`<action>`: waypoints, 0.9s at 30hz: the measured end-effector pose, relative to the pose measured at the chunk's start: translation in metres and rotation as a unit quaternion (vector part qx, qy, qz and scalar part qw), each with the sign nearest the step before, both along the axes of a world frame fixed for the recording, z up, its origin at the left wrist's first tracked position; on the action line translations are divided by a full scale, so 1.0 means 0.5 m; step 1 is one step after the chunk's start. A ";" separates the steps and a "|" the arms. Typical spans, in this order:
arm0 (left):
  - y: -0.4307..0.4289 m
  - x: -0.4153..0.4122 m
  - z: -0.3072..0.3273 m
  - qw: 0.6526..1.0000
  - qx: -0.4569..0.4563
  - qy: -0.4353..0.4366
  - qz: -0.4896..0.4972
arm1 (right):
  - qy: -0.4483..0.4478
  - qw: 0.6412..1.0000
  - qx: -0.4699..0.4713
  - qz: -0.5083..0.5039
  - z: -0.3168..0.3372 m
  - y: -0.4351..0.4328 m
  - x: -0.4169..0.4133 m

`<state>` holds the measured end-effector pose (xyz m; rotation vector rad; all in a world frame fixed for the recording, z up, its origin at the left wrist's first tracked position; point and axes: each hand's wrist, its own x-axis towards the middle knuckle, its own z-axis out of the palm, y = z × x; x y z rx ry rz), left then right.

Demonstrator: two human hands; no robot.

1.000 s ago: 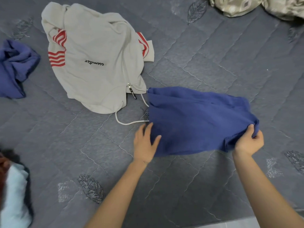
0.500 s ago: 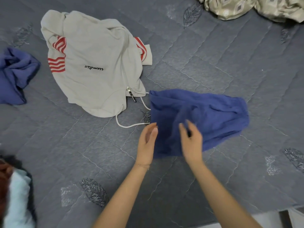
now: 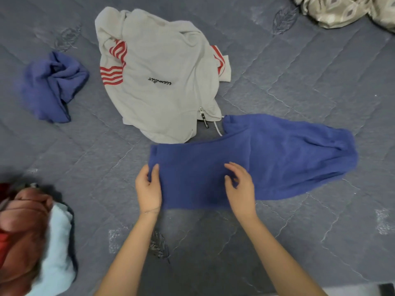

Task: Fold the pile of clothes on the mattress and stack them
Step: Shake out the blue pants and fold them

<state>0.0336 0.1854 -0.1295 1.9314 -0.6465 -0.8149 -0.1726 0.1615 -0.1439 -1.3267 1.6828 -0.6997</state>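
A blue garment lies spread on the grey quilted mattress, its left part lifted toward me. My left hand pinches its near left corner between thumb and fingers. My right hand rests on the cloth near its middle, fingers loosely curved; whether it pinches fabric is unclear. A cream zip hoodie with red stripes lies crumpled just behind. A second blue garment sits bunched at the far left.
A stack of clothes in red, rust and pale blue lies at the near left edge. A patterned beige blanket is bunched at the far right corner. The mattress edge runs along the bottom right.
My right hand let go of the garment's right end and came to its middle. My left hand took hold of the left corner and drew the cloth leftward and toward me.
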 end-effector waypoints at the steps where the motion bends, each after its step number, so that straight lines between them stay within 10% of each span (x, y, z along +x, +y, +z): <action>1: 0.015 0.041 0.000 0.999 -0.003 -0.048 0.012 | 0.026 1.000 -0.007 -0.011 -0.007 -0.002 -0.008; 7: 0.106 0.279 -0.011 0.943 0.138 -0.279 0.115 | 0.103 0.995 0.014 0.005 -0.030 -0.010 -0.042; 11: 0.118 0.328 -0.036 0.897 0.257 -0.360 0.001 | 0.183 0.977 0.070 0.088 -0.044 -0.013 -0.042; 17: 0.111 0.326 -0.071 0.958 0.146 -0.245 -0.037 | 0.248 0.945 0.142 0.160 -0.067 -0.010 -0.066; 22: 0.119 0.309 -0.072 0.903 0.293 -0.314 -0.016 | 0.254 0.949 0.124 0.142 -0.070 -0.016 -0.091; 27: 0.062 0.141 -0.076 0.866 0.126 -0.437 -0.208 | 0.285 0.945 0.100 0.122 -0.060 -0.034 -0.133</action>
